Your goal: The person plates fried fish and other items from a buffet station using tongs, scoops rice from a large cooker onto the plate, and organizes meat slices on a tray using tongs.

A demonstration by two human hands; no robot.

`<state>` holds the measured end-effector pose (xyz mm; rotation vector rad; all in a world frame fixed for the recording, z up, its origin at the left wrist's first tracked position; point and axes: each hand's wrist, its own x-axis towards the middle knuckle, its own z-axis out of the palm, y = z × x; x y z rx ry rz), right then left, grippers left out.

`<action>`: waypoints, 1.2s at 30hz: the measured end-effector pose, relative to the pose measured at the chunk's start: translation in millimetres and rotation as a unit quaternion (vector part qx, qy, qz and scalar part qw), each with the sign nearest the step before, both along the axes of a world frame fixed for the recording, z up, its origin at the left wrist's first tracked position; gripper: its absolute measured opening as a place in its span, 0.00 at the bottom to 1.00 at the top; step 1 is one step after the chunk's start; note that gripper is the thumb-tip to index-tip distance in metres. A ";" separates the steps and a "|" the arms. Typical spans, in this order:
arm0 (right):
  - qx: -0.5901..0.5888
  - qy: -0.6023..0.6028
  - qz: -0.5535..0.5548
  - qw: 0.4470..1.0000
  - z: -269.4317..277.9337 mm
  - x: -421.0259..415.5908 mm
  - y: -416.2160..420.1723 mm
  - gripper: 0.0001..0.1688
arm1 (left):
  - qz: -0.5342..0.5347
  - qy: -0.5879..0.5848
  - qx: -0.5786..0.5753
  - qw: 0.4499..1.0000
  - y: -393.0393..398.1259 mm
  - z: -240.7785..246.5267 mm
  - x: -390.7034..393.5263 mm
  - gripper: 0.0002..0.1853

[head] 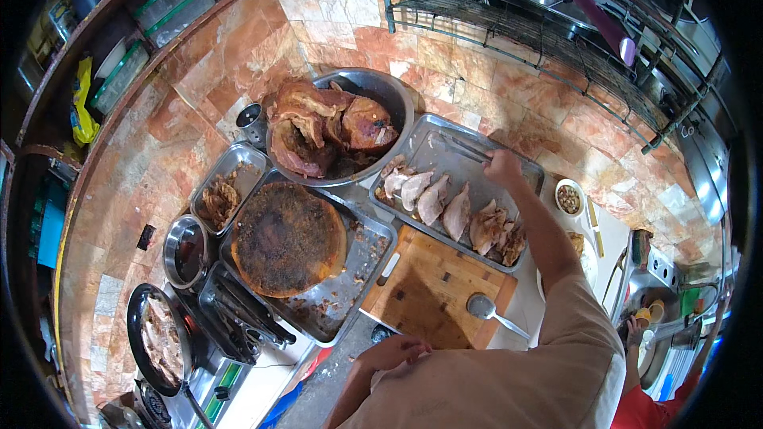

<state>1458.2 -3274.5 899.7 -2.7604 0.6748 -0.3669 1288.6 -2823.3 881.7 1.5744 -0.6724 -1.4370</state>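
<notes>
My right hand (pixel 502 165) is closed around the handle of a long metal utensil (pixel 462 148), possibly tongs, over the far part of a steel tray (pixel 438 131). Pieces of cooked meat (pixel 457 213) lie in a row along the tray's near side. Below it is a wooden cutting board (pixel 441 286), where a metal ladle (pixel 481 306) rests at the right with its handle over the edge. My left hand (pixel 400 353) is near my chest, its fingers curled; whether it holds anything cannot be seen. A round wooden chopping block (pixel 289 239) sits in another steel tray (pixel 369 262).
A steel basin (pixel 405 107) holds large browned meat pieces. At left are a small meat tray (pixel 249 161), a bowl of dark liquid (pixel 186 250) and a frying pan (pixel 134 333). A wire rack (pixel 489 30) hangs above. A person in red (pixel 647 405) is by the sink at right.
</notes>
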 end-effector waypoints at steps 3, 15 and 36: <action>0.007 0.002 0.013 1.000 -14.5 6.1 7.6 0.15 | 0.003 -0.006 0.013 1.000 3.4 6.4 -1.9 0.17; 0.005 -0.078 0.002 0.997 -11.3 -18.5 8.1 0.14 | 0.019 -0.019 0.062 0.998 41.6 2.5 -4.8 0.20; 0.220 -0.057 0.159 0.961 94.4 -11.3 134.1 0.18 | 0.202 0.091 0.195 0.955 141.3 -142.1 -92.1 0.23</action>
